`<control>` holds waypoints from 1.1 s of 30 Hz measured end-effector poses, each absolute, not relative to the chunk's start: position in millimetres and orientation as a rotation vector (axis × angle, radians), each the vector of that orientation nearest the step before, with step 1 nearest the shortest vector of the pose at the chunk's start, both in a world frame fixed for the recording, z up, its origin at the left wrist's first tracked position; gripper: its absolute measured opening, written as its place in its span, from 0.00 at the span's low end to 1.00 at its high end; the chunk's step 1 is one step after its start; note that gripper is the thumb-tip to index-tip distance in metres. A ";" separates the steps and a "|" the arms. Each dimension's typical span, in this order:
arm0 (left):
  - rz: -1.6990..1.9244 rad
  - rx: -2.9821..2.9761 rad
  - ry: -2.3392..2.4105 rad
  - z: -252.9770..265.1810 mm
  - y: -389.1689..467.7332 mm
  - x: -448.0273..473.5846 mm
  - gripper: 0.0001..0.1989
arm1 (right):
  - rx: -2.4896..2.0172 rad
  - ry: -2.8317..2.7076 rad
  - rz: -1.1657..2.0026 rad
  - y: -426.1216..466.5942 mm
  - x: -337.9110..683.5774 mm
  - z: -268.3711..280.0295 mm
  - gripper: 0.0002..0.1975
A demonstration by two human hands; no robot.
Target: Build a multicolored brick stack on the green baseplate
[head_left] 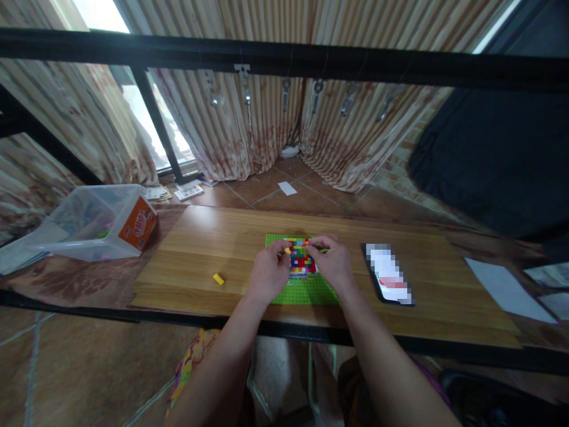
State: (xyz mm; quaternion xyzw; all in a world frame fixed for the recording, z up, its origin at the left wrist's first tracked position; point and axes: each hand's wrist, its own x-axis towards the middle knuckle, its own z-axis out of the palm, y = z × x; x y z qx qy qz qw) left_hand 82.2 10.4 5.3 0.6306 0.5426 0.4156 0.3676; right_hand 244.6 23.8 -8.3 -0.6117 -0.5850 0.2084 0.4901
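Observation:
A green studded baseplate lies on the wooden board in front of me. On it stands a block of many-coloured toy bricks, partly covered by my fingers. My left hand is closed at the left side of the bricks, with a small yellow brick pinched at its fingertips. At the right side, my right hand has its fingers bent together against the top of the bricks; what they hold, if anything, is hidden. Another yellow brick lies loose to the left.
A phone with a lit screen lies right of the baseplate. A clear plastic bin with an orange label stands at the far left. Sheets of paper lie far right. A black metal bar with hooks crosses above the table.

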 end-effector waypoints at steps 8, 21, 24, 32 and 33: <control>1.073 1.622 1.380 6.2 10.9 81.7 0.14 | -1.480 -1.363 0.572 25.3 251.6 -12.5 0.09; 1.091 1.627 1.358 0.6 11.8 81.1 0.13 | -1.530 -1.165 0.731 30.2 246.4 -15.1 0.16; 1.092 1.633 1.349 -0.9 11.9 80.8 0.13 | -1.539 -1.181 0.733 31.6 245.1 -17.6 0.17; 1.090 1.611 1.369 2.9 11.1 81.0 0.12 | -1.515 -1.219 0.732 33.7 244.6 -22.5 0.17; 1.086 1.613 1.372 3.1 10.9 81.0 0.12 | -1.509 -1.217 0.739 34.0 244.8 -23.0 0.17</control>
